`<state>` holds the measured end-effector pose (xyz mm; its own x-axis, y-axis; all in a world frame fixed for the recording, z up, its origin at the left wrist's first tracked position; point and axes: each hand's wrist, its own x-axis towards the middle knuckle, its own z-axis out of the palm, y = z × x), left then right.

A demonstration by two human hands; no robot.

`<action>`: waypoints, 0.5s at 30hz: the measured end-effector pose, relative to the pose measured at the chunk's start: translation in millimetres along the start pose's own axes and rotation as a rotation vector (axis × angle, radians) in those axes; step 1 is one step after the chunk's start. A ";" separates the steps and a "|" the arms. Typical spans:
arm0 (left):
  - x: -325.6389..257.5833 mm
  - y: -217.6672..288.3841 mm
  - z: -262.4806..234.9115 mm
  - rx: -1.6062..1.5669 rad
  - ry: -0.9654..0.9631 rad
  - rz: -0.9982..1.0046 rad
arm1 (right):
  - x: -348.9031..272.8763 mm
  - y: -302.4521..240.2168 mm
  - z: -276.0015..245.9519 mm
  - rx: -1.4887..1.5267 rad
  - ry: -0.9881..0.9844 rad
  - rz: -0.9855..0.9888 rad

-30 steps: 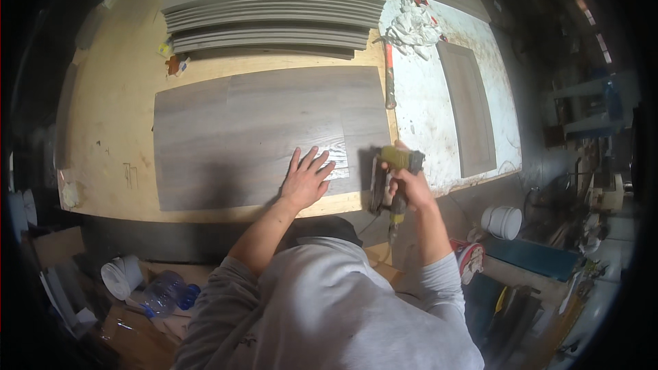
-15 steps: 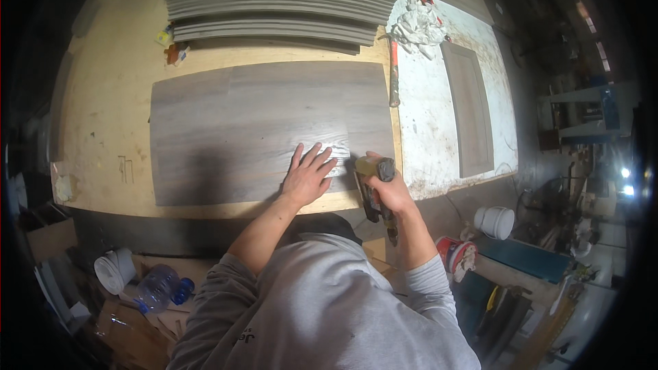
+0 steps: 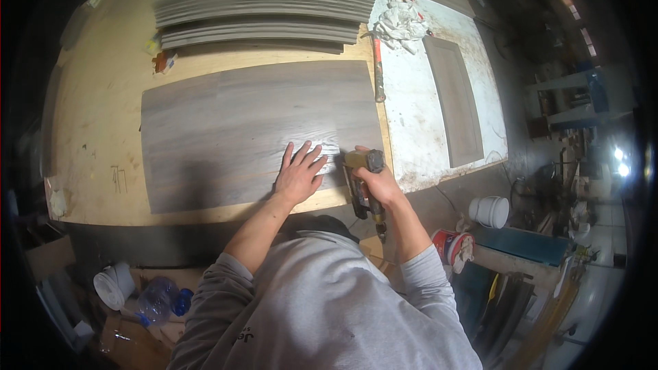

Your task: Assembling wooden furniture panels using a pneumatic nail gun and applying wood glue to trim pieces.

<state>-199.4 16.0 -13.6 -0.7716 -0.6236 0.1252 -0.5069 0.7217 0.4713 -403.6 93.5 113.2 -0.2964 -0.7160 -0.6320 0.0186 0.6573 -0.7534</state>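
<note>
1. The worker's left hand (image 3: pixel 297 181) lies flat and splayed on the grey-brown panel (image 3: pixel 240 120).
2. The right hand (image 3: pixel 381 185) grips an olive-and-black power tool (image 3: pixel 358 160) at the panel's right end.
3. That panel rests on the wooden surface (image 3: pixel 89 123), near stacked boards (image 3: pixel 267 5).

Grey floor (image 3: pixel 428 211) beside pale worktable (image 3: pixel 96 130); bright glare (image 3: pixel 622 168) far right.

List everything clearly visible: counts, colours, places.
Bench: one, tan and white, centre
Flat panel: one, grey, mid bench
Panel stack: one, grey, far bench
Smaller panels: two, grey, right bench
Hammer: one, partly red, below rag
Rag: one, white, beyond hammer
Power tool: one, olive, over flat panel
Buckets: three, white or reddish, both lower sides
Bottle: one, clear, lower left
Left hand: one, bare, on flat panel
Right hand: one, bare, gripping power tool
</note>
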 end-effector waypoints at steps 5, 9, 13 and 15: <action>-0.9 0.3 -2.4 0.001 -0.018 0.004 | -12.7 -2.5 7.6 0.104 0.047 -0.042; -0.8 -2.8 -1.6 -0.024 0.001 0.008 | -31.9 2.9 5.7 0.117 0.089 -0.011; -0.1 -4.8 -1.0 -0.036 0.007 0.009 | -32.5 14.7 12.1 0.125 0.065 0.038; 0.4 -4.7 -1.7 -0.035 0.001 0.016 | -30.1 20.5 15.2 0.134 0.064 0.046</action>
<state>-196.6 11.9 -14.3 -0.7791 -0.6124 0.1343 -0.4804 0.7207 0.4998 -379.8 125.0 114.1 -0.3530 -0.6664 -0.6568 0.1595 0.6488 -0.7440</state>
